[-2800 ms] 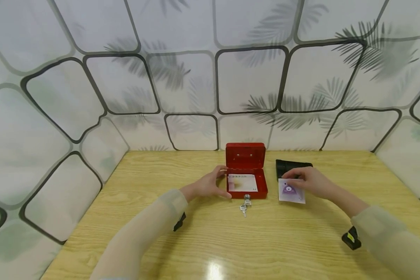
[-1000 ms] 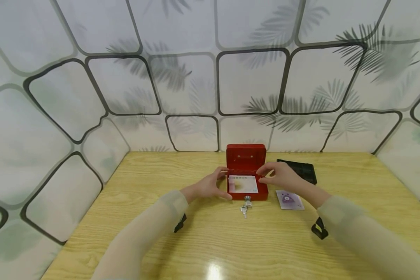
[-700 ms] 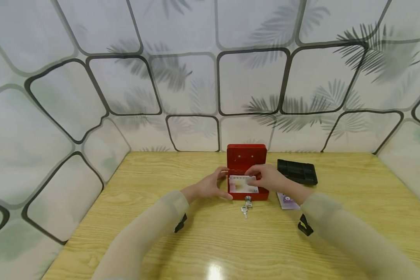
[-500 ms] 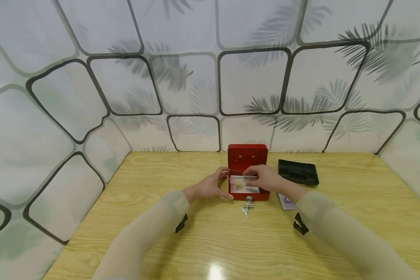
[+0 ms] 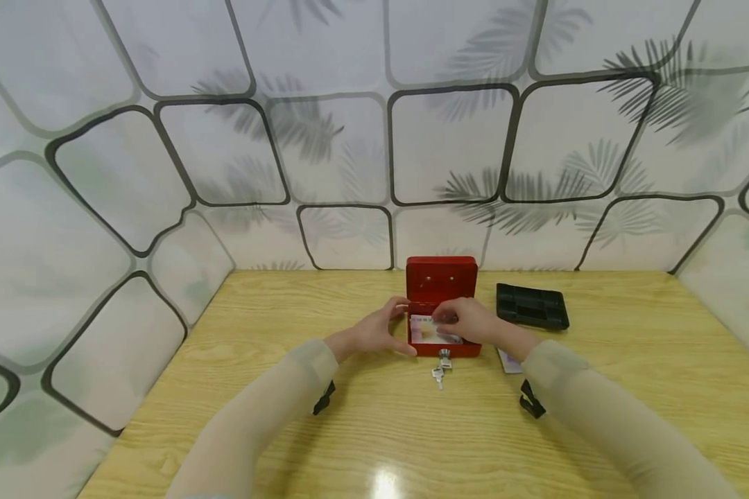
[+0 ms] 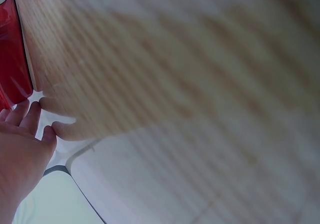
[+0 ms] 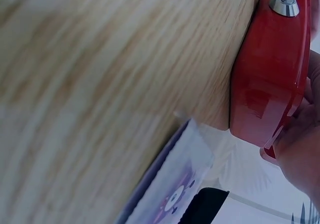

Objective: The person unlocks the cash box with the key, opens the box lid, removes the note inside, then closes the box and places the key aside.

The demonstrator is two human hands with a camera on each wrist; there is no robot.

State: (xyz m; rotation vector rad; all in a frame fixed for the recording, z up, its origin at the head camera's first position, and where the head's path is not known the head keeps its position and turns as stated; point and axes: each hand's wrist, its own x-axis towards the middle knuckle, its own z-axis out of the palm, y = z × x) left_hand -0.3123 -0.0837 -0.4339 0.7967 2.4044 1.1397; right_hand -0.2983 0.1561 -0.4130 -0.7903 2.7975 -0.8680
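Note:
A red cash box [image 5: 465, 350] stands with its lid raised, a pale card with printed text [image 5: 422, 335] lying inside. My left hand [image 5: 372, 330] holds the box's left side, thumb by the front corner and fingers over the back; in the left wrist view its fingers [image 6: 32, 115] meet the red wall. Reaching into the box, my right hand [image 5: 471, 320] has curled thumb and fingers gathered at the card's right part, covering it. Its exact grasp is hidden behind the box wall in the right wrist view.
Keys [image 5: 437, 375] hang from the lock [image 5: 445, 357] at the box's front. A black compartment tray [image 5: 532, 306] sits to the right. Under my right forearm lies a purple printed card [image 5: 510, 362] with an eye design. A patterned wall [image 5: 343, 235] borders the table's back.
My right hand set the purple card on the table, moved left into the box, and drew its fingers together on the pale card, which shifted slightly. The left hand stayed on the box.

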